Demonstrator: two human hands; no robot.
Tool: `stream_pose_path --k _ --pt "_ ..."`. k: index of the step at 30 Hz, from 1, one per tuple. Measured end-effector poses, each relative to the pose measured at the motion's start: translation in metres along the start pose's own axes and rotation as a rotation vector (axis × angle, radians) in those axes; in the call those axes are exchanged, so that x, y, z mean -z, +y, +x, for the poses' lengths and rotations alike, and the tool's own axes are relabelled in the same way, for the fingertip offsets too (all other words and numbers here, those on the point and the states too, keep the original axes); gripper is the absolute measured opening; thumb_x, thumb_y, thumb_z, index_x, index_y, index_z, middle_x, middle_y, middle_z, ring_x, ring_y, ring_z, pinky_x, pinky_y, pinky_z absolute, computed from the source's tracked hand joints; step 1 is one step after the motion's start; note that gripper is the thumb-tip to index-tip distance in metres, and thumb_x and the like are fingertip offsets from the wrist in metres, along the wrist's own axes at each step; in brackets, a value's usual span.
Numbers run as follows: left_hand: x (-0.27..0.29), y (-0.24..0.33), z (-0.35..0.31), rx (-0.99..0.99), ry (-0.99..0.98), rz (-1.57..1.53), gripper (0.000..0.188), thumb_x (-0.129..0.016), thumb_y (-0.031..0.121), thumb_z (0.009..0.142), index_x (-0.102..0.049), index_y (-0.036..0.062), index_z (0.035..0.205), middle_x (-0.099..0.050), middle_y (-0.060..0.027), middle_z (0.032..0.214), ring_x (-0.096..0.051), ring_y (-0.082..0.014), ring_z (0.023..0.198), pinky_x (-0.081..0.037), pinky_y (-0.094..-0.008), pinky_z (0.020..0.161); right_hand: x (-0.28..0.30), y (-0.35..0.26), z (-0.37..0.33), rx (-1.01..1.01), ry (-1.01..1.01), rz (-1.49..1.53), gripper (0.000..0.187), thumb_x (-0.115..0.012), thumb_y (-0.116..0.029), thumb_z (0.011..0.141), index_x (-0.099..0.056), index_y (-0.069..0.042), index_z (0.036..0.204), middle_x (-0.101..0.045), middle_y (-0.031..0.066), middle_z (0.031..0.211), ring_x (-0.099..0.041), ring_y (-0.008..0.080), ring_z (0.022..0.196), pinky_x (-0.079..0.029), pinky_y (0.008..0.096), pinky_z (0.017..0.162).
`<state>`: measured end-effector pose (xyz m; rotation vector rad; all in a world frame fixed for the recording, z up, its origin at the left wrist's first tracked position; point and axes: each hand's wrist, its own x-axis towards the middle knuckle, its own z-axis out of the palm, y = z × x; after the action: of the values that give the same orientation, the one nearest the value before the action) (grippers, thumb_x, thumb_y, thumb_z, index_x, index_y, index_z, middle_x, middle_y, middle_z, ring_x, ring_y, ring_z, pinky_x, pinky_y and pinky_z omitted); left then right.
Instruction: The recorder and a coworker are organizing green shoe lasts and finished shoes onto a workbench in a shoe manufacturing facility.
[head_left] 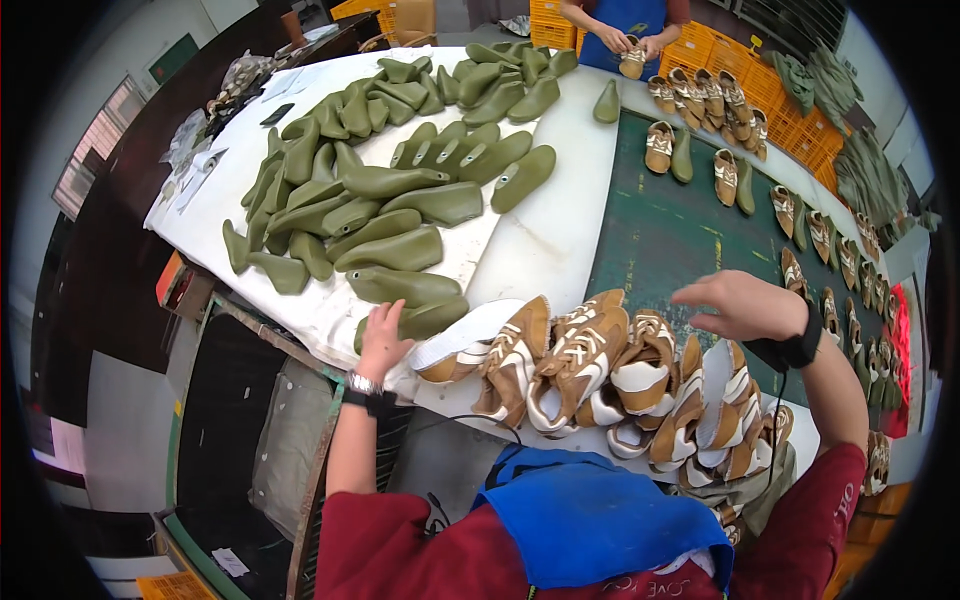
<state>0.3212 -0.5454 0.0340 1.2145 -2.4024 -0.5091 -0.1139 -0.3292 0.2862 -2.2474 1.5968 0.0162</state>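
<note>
My left hand [382, 342] reaches to the near edge of a pile of olive-green shoe lasts [385, 250]. Its fingers are spread over the end of the nearest last [432, 319]; they appear to touch it without closing round it. To the right, my right hand [738, 303] hovers over the green conveyor belt [655, 235], fingers stretched out to the left and nothing visible in them. Between my hands and my body lies a heap of brown-and-white shoe uppers [585, 365]. Some are on their sides, showing pale undersides.
Pairs of an upper [725, 175] and a last [745, 188] stand in rows along the belt. Across the table a co-worker's hands [632, 48] hold an upper, beside more uppers [705, 100]. Orange crates [800, 140] are stacked behind. A dark phone [277, 115] lies far left.
</note>
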Motion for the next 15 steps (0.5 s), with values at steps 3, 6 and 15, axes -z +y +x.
stream_pose_path --k 3,6,15 --pt "0.004 -0.044 0.009 0.156 -0.312 0.347 0.078 -0.074 0.025 0.055 -0.042 0.0152 0.125 -0.043 -0.0142 0.123 -0.041 -0.0325 0.114 -0.039 -0.0397 0.093 -0.006 -0.012 0.048 0.108 0.007 -0.033 0.030 -0.060 -0.013 0.075 -0.056 -0.003 0.104 -0.061 0.0191 0.083 -0.058 0.0349 0.078 -0.048 0.0400 0.070" --pt "0.007 -0.066 0.019 0.187 -0.418 0.211 0.087 -0.076 0.032 0.048 -0.040 0.0183 0.127 -0.042 -0.0140 0.123 -0.042 -0.0315 0.113 -0.039 -0.0385 0.093 -0.004 -0.027 0.075 0.111 -0.025 -0.067 0.030 -0.059 -0.013 0.076 -0.056 -0.003 0.104 -0.061 0.0194 0.082 -0.059 0.0347 0.078 -0.048 0.0399 0.070" --pt "0.025 -0.015 0.000 0.663 -0.447 -0.846 0.071 -0.071 0.032 0.071 -0.038 0.0005 0.125 -0.054 -0.0120 0.112 -0.055 -0.0191 0.098 -0.046 -0.0305 0.082 -0.013 -0.046 0.081 0.069 -0.084 0.020 0.028 -0.057 -0.012 0.078 -0.057 0.000 0.104 -0.062 0.0188 0.083 -0.060 0.0325 0.077 -0.048 0.0372 0.070"
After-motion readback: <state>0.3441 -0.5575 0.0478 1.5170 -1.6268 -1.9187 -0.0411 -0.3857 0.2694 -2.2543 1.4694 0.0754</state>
